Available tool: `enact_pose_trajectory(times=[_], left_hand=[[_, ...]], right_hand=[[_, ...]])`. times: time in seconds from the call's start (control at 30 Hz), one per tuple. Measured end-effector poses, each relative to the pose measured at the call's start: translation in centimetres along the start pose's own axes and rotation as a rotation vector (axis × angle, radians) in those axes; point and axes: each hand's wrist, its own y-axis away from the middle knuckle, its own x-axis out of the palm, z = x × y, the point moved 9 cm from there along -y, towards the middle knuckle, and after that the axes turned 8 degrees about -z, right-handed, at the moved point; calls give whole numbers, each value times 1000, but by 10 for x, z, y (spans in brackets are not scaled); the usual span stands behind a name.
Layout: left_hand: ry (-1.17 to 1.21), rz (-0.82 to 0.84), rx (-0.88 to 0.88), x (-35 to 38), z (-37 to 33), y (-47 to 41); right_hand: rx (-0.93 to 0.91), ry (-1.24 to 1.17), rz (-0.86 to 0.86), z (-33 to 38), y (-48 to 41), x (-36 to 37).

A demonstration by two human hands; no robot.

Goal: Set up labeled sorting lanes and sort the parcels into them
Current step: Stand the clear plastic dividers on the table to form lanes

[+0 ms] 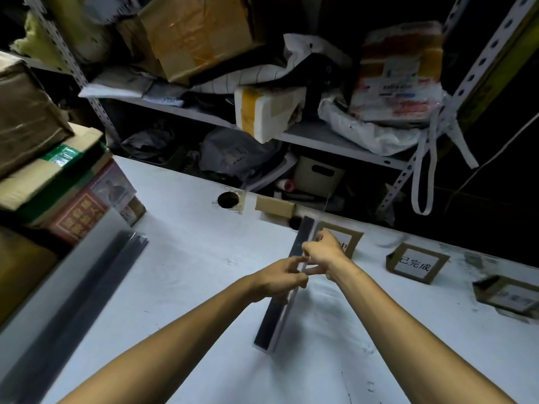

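A long dark divider strip (275,319) with a clear plastic edge stands on its side on the white table (186,258), running from near me toward the far edge. My left hand (281,277) pinches the strip's upper edge near its middle. Just beyond it, my right hand (325,250) grips the same edge with curled fingers. Three cardboard-framed label cards stand along the far edge: one (351,239) partly hidden behind my right hand, one (415,265) to its right, and a blurred one (509,295) at the far right.
More dark strips (87,301) lie along the table's left side. Stacked cardboard parcels (52,176) fill the left. Behind the table a metal shelf (320,135) holds boxes, bags and a foam box (268,112). A round cable hole (228,199) sits near the far edge.
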Motion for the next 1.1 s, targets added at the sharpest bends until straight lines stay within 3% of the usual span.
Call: enact_pose_trajectory(times=[0.43, 0.6, 0.9, 1.03, 1.1], left_hand=[[40, -11, -48, 5, 5, -11], [5, 22, -68, 8, 8, -11], [-130, -139, 64, -29, -13, -34], [-164, -330, 165, -63, -20, -52], [-202, -394, 218, -79, -24, -61]], right_hand=[[-21, 53, 72, -4, -9, -3], [30, -36, 119, -5, -6, -5], [-20, -28, -63, 27, -13, -42], [-353, 302, -366, 66, -18, -65], [-548, 290, -445, 91, -11, -65]])
